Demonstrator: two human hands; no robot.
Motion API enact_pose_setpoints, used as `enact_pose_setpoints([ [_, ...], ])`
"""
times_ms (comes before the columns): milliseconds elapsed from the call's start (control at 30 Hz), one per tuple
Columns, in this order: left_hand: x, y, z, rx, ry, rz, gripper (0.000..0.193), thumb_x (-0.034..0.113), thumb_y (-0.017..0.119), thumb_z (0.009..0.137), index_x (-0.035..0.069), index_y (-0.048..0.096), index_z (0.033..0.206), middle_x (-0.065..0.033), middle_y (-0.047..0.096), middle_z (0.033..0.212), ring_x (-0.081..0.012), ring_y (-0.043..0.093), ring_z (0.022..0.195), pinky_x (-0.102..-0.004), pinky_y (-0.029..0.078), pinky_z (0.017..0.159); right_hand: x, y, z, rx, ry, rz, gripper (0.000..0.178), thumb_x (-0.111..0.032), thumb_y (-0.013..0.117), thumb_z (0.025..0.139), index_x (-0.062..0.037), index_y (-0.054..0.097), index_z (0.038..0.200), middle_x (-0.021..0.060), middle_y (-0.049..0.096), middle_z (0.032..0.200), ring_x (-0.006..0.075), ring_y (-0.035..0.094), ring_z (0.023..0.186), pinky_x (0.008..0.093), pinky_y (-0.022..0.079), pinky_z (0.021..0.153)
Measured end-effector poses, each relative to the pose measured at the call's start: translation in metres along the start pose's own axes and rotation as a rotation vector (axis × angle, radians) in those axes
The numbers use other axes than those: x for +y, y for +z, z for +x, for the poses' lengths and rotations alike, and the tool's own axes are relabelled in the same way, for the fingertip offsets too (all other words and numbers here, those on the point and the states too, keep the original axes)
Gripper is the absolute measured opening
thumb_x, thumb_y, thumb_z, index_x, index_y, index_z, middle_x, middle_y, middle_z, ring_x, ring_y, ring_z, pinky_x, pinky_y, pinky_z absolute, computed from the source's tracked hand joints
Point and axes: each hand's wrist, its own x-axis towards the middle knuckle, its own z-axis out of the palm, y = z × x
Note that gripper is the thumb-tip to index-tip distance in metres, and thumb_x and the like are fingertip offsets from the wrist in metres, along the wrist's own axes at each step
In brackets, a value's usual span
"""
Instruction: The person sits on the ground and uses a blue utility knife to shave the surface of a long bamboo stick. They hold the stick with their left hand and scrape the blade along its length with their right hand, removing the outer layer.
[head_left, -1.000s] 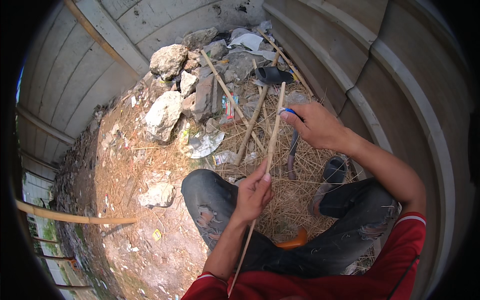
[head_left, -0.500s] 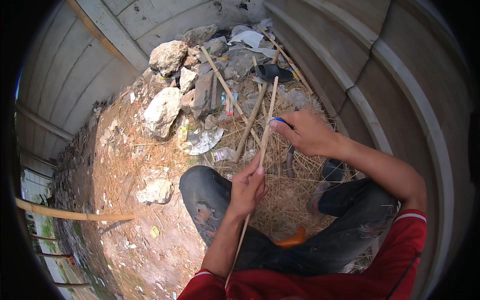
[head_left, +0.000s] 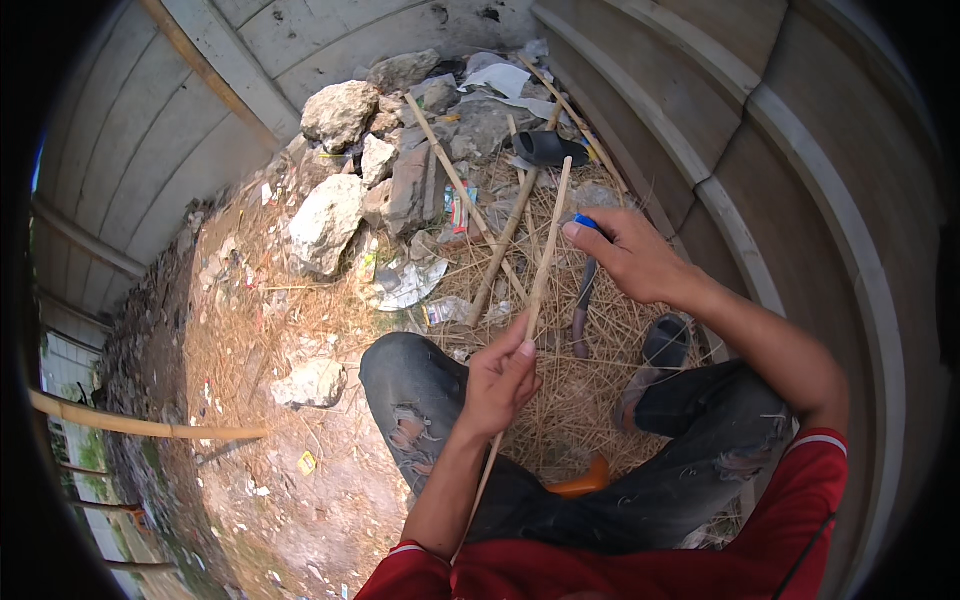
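My left hand (head_left: 502,385) is closed round a long, pale bamboo strip (head_left: 546,262). Its far end slants up and away to the right, and its thin lower part runs back past my left forearm toward my red shirt. To the right of the strip's upper part, and apart from it, is my right hand (head_left: 630,252), gripping a small blue-ended tool (head_left: 585,221). Most of that tool is hidden in my fingers, so I cannot make out its kind. On the straw below my right hand lies a long tool with a brown handle (head_left: 580,333).
Several bamboo poles (head_left: 497,262) cross on the straw ahead, with a dark slipper (head_left: 550,148) at their far end. Pale rocks (head_left: 327,225) and litter lie farther left. A ridged wall (head_left: 740,215) closes the right side. Something orange (head_left: 582,478) lies between my legs.
My right hand has moved right, off the bamboo strip, taking the blue-ended tool with it. The strip's far end has tipped slightly right; my left hand keeps its grip.
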Motion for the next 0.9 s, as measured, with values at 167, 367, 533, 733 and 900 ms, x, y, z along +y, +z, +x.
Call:
enact_pose_setpoints([
  [167, -0.001, 0.001, 0.0, -0.022, 0.011, -0.014, 0.049, 0.013, 0.045, 0.11, 0.001, 0.036, 0.156, 0.0059, 0.034, 0.054, -0.0033, 0.024, 0.042, -0.022, 0.026, 0.042, -0.005, -0.003, 0.0, 0.088, -0.064, -0.202, 0.044, -0.037, 0.051, 0.105, 0.0024, 0.061, 0.089, 0.0191, 0.052, 0.065, 0.0361, 0.052, 0.061, 0.0456, 0.042, 0.063],
  [367, 0.003, 0.0, 0.002, 0.01, -0.01, -0.052, 0.048, 0.014, 0.045, 0.11, 0.002, 0.037, 0.156, 0.0058, 0.033, 0.054, -0.0035, 0.024, 0.042, -0.0224, 0.026, 0.041, -0.016, 0.012, -0.007, -0.031, -0.066, -0.288, 0.044, -0.037, 0.049, 0.106, 0.0008, 0.065, 0.089, 0.024, 0.058, 0.068, 0.0468, 0.059, 0.068, 0.0521, 0.044, 0.065],
  [533, -0.001, -0.002, 0.0, 0.004, 0.005, 0.003, 0.048, 0.012, 0.044, 0.11, 0.002, 0.037, 0.156, 0.0059, 0.033, 0.054, -0.0033, 0.025, 0.042, -0.0222, 0.025, 0.041, -0.008, 0.013, -0.004, 0.01, -0.045, -0.317, 0.046, -0.038, 0.05, 0.106, 0.001, 0.066, 0.088, 0.0249, 0.059, 0.067, 0.0468, 0.059, 0.066, 0.0527, 0.045, 0.064],
  [733, 0.0, -0.002, 0.002, 0.006, 0.046, 0.027, 0.048, 0.008, 0.045, 0.109, 0.0, 0.037, 0.155, 0.0056, 0.034, 0.055, -0.0035, 0.026, 0.042, -0.0227, 0.027, 0.041, -0.017, 0.009, -0.002, -0.017, 0.005, -0.303, 0.046, -0.038, 0.049, 0.106, 0.0018, 0.066, 0.091, 0.0257, 0.058, 0.066, 0.0452, 0.057, 0.062, 0.0491, 0.045, 0.061],
  [900, -0.002, -0.008, -0.002, 0.016, 0.045, -0.004, 0.047, 0.009, 0.045, 0.109, -0.001, 0.038, 0.154, 0.0055, 0.034, 0.055, -0.0037, 0.026, 0.042, -0.0225, 0.027, 0.041, -0.014, 0.017, -0.004, -0.121, 0.002, -0.091, 0.049, -0.038, 0.048, 0.106, 0.0029, 0.065, 0.084, 0.0223, 0.058, 0.063, 0.0364, 0.059, 0.059, 0.0494, 0.046, 0.062],
])
